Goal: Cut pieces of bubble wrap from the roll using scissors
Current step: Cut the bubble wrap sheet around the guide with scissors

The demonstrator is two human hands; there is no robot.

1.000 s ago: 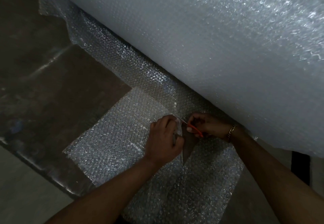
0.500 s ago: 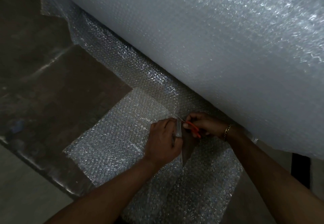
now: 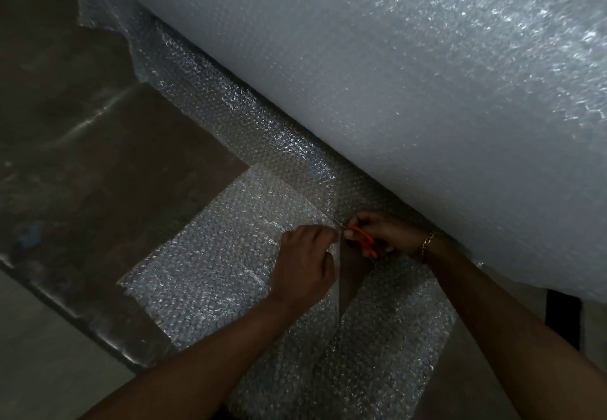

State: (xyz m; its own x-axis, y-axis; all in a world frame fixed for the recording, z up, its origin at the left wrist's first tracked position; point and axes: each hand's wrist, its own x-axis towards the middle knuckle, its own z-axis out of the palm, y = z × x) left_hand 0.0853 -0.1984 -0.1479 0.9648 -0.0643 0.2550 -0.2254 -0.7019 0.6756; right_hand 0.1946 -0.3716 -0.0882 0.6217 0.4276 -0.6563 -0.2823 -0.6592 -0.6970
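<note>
The big roll [image 3: 394, 74] is milky plastic bubble wrap, pimpled and glinting where light catches it. The sheet [image 3: 213, 272] off it is clearer, knobbly and shiny. The scissors [image 3: 364, 239] have glossy orange handles, plastic by the look. A bracelet [image 3: 427, 245] gleams like yellow metal. The dark surface [image 3: 82, 157] is smooth, with a dull sheen.

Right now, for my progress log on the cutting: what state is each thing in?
roll: lying on its side, partly unrolled.
sheet: flat, cut partway from its near edge.
scissors: in the right hand, tips at the cut's end.
left hand: pinches the sheet's cut edge.
right hand: grips the scissors.
</note>
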